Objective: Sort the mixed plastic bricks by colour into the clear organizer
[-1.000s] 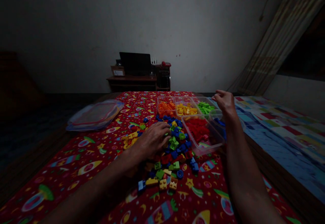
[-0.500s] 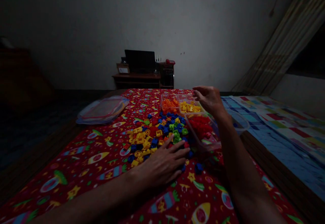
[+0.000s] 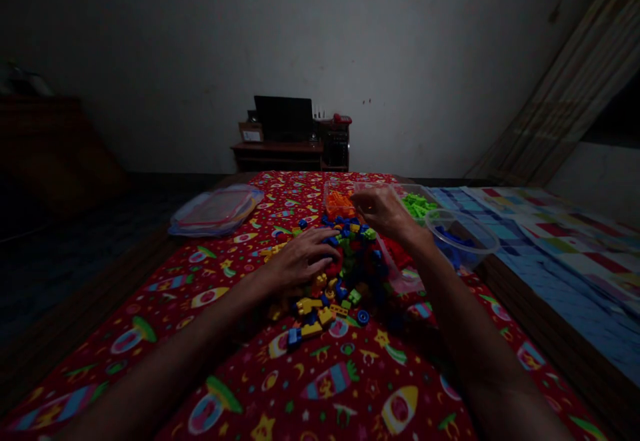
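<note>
A heap of small plastic blocks (image 3: 345,274) in blue, yellow, green and red lies on a red patterned cloth (image 3: 320,374). My left hand (image 3: 300,261) rests palm down on the heap's left side, fingers spread over the blocks. My right hand (image 3: 383,211) hovers over the far side of the heap, fingers curled; whether it holds a block is too dark to tell. Behind stand clear tubs sorted by colour: orange (image 3: 340,202), green (image 3: 419,204), red (image 3: 400,254) and blue (image 3: 463,237).
A stack of clear tub lids (image 3: 215,209) lies at the far left of the cloth. A chequered mat (image 3: 550,241) runs along the right. A low wooden stand with a dark screen (image 3: 285,121) is against the back wall.
My left hand moved forward onto the heap's left side. My right hand came down and left from above the tubs to the heap. The view shifted slightly.
</note>
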`<state>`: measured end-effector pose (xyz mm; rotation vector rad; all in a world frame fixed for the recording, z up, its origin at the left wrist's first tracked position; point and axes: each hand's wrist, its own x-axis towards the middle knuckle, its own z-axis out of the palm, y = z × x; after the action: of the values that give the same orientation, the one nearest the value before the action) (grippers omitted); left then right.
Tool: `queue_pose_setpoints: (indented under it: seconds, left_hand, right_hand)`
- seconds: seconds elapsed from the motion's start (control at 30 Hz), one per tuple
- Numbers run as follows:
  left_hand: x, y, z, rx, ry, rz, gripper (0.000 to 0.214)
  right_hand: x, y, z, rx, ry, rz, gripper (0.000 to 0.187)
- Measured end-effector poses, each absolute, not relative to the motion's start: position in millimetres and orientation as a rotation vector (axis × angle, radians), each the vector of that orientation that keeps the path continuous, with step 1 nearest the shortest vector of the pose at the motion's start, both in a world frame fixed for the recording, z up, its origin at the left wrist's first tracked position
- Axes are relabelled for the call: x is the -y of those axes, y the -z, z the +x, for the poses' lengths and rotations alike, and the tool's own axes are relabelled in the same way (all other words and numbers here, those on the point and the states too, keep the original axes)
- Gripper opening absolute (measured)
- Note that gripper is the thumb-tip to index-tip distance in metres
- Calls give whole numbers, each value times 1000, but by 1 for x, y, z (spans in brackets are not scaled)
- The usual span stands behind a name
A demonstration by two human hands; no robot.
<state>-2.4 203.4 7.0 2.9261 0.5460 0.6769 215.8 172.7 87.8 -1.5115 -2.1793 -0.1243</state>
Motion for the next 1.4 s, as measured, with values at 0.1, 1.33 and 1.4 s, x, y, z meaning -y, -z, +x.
queue_pose_setpoints:
  seconds: [0.1,1.33,1.4]
  left_hand:
    - [-215,-3,-10,-621,-725,2877,24]
    - [-220,-1,-23,-704,-758,2751,19]
    - [-225,-1,-27,-766,-830,2715,19]
  right_hand:
    - [-172,-86,216,2198,72,-1564,22]
    - [-187,-59,223,2346,-39,-1796,24]
    - [-188,-53,220,2362,17,-1786,24]
